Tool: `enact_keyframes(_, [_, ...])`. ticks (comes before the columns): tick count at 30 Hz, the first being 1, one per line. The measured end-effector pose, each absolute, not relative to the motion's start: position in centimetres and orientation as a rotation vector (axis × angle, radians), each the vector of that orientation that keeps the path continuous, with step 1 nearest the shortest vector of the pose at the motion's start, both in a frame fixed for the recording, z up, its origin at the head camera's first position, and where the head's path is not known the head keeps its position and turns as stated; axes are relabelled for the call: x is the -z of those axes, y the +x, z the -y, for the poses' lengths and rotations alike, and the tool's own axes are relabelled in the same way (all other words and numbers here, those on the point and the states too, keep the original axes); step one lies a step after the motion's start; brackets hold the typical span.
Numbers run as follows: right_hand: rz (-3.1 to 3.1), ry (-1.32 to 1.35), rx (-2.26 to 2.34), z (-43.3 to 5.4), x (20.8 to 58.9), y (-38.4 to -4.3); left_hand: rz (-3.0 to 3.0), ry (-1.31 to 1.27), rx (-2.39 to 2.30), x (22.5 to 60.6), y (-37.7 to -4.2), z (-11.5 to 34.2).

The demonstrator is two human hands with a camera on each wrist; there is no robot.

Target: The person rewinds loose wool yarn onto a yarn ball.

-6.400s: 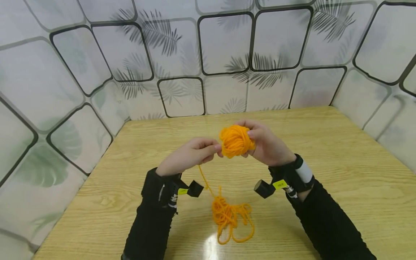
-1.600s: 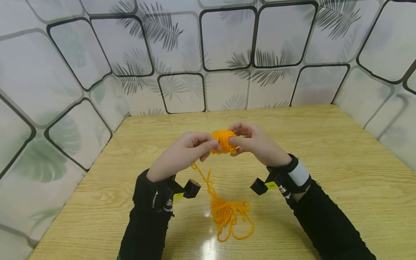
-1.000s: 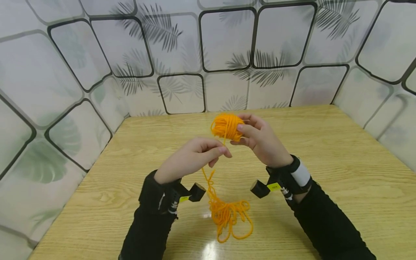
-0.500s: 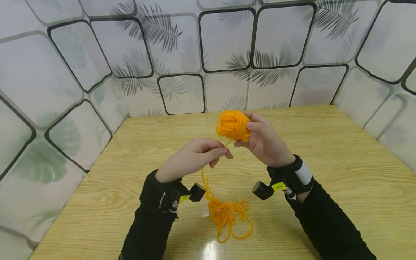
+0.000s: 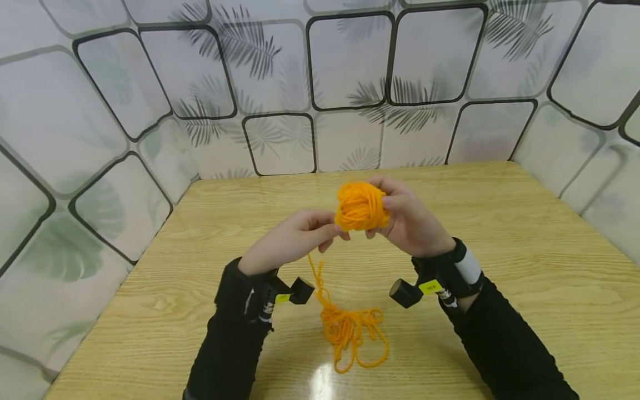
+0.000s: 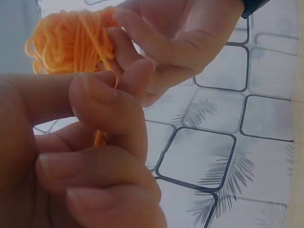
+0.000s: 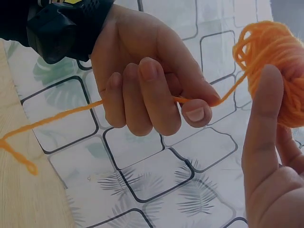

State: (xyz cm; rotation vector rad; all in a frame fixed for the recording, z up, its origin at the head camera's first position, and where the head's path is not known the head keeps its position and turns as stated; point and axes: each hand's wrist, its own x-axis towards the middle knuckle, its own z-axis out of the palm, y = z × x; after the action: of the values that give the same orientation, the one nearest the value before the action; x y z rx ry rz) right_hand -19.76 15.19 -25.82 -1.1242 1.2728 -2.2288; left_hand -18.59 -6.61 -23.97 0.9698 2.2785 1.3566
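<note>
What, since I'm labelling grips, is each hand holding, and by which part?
The right hand holds the yarn ball by its right side; the left hand pinches the yarn strand close to the ball.

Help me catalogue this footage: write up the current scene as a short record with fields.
left hand: pinches the yarn strand between thumb and index finger
right hand: holds the orange yarn ball above the table
strand path: from the yarn ball, through the left hand, down toward the loose yarn
loose yarn: orange, tangled and looped, lying on the table
table finish: wood-grain
backdrop: pale, with leaf print and rounded black and grey outlines
sleeves: black
</note>
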Motion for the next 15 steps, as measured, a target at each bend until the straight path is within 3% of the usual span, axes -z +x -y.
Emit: enact_keyframes(15, [-1.475,-1.221,1.883,-15.11,25.95,-20.12,-2.268,0.878,-1.452,23.81,-18.84,7.47])
